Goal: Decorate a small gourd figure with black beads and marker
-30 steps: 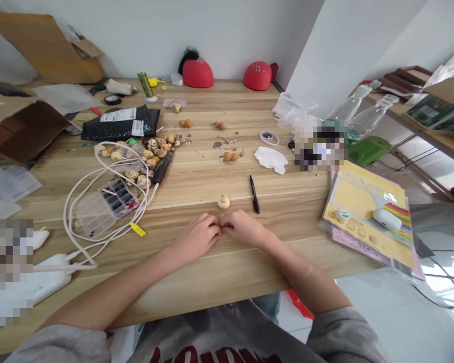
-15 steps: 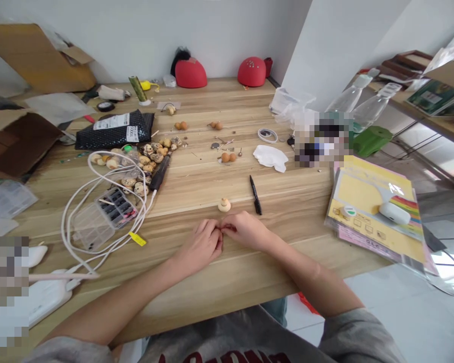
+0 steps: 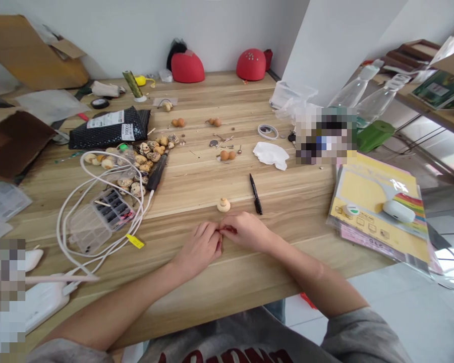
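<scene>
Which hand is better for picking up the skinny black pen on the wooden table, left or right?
Probably the right hand. It lies closest to the slim black pen, just below it and on the same side. The left hand sits farther away. Both hands are touching at the fingertips, though, so one must let go first.

We looked from the person's head, forward and down over the wooden table [image 3: 181, 201], with the left hand [image 3: 200, 248] and the right hand [image 3: 246, 232] near below us and the wall [image 3: 98, 35] farther ahead.
</scene>
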Available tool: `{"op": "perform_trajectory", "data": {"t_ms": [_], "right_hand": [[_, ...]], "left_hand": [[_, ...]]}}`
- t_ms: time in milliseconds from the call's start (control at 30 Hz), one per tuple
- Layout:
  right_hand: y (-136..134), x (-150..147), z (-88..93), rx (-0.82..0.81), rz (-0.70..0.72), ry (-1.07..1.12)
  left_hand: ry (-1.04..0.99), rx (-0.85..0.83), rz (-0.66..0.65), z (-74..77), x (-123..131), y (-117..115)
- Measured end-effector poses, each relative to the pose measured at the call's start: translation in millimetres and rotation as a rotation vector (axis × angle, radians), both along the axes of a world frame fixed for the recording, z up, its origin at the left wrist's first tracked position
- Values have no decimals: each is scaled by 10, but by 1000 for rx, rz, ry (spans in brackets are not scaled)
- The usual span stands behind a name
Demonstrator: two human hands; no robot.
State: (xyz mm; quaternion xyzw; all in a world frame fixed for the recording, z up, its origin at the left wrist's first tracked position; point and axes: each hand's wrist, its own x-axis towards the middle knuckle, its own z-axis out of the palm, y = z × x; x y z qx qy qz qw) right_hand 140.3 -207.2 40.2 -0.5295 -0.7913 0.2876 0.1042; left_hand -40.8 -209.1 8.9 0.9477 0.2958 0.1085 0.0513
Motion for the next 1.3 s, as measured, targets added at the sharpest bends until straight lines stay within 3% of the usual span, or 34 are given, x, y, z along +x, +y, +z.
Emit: {"op": "perform_trajectory", "data": {"t_ms": [700,1100,1300], "right_hand": [[-8,-24,34,-5,-6,-90],[-19,-25,28,22,-16,-53],[-38,-3,-15,147,130,187]], "left_hand": [[81,156,63,-16,52,-68],[-5,-31,102,2,34,-71],[-173,-171,112,-44,9,-39]]}}
